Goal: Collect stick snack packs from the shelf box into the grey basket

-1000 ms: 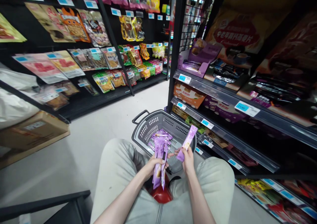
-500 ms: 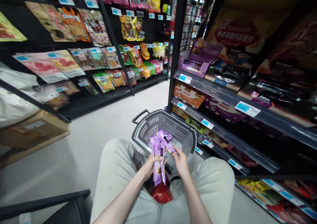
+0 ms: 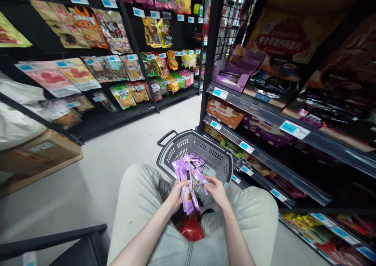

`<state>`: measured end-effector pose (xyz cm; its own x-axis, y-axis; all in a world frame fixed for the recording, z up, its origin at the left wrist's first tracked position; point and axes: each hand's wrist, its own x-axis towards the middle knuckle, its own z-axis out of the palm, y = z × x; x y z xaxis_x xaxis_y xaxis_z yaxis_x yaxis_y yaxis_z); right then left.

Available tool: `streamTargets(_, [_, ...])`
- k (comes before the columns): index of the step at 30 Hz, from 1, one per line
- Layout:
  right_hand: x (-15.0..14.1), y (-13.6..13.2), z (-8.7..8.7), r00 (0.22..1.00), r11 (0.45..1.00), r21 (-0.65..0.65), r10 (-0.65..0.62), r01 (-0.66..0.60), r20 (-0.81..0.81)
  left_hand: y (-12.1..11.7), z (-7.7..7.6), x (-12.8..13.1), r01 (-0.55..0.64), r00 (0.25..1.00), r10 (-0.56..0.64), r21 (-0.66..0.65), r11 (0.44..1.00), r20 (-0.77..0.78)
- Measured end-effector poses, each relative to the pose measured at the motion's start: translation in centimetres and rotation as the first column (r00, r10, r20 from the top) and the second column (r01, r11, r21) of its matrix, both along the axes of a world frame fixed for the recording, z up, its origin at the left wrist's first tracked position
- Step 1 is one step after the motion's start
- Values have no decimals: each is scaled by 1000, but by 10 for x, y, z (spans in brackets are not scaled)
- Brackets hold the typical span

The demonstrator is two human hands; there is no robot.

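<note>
While the left hand (image 3: 177, 192) clasps bunched purple sachets (image 3: 188, 198), the right hand (image 3: 216, 190) pinches another; others lie unbunched in the basket (image 3: 219, 165).

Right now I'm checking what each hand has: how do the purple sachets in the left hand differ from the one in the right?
The left hand grips a bunch of purple sachets; the right hand seems to pinch a single sachet. The purple sachets stand steeper in the picture, while the single sachet slants more. Both are slim purple packets.
</note>
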<state>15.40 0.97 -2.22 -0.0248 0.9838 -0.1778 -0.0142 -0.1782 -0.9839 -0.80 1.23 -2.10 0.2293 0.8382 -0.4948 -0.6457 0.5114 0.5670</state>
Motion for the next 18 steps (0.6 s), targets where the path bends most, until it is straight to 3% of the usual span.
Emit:
streamTargets(6, [-1,-2,-4,995,981,-180,62,-75,-79,6,6,-6,-37,993,52,-145,989,102])
streamTargets(14, [-4,0,-4,992,995,-90,-45,35,-114,7,6,-10,-26,983,45,-110,994,177])
streamTargets(18, [2,3,-15,990,983,-143,-128,118,-65,8,5,-10,6,987,6,-76,997,161])
